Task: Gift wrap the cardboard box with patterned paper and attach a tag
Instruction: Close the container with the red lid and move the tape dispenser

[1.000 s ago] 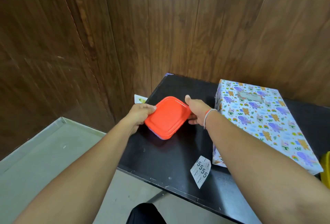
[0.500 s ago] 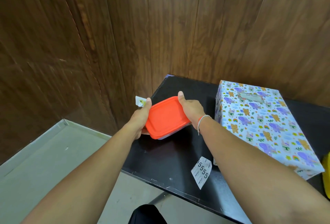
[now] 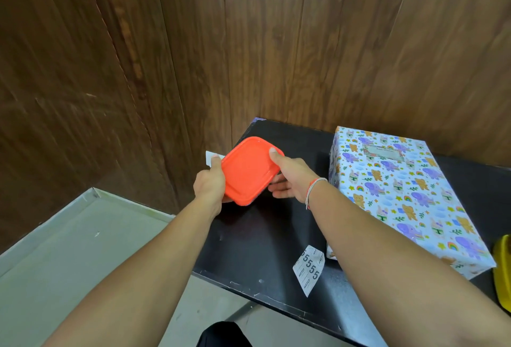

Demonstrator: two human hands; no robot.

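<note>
Box (image 3: 406, 197) wrapped in animal-print paper lies on the desk (image 3: 257, 238) just right of the right hand (image 3: 290, 178), a tag (image 3: 383, 152) on top. Wrapping looks finished; tidying seems underway. Both that and the left hand (image 3: 208, 184) grip an orange-lidded container (image 3: 250, 171), which next needs setting aside.

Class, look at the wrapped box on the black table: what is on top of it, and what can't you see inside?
A small tag lies on the wrapped box near its far edge; its writing is too blurred to read. The patterned paper covers the box fully, so its contents are hidden.
</note>
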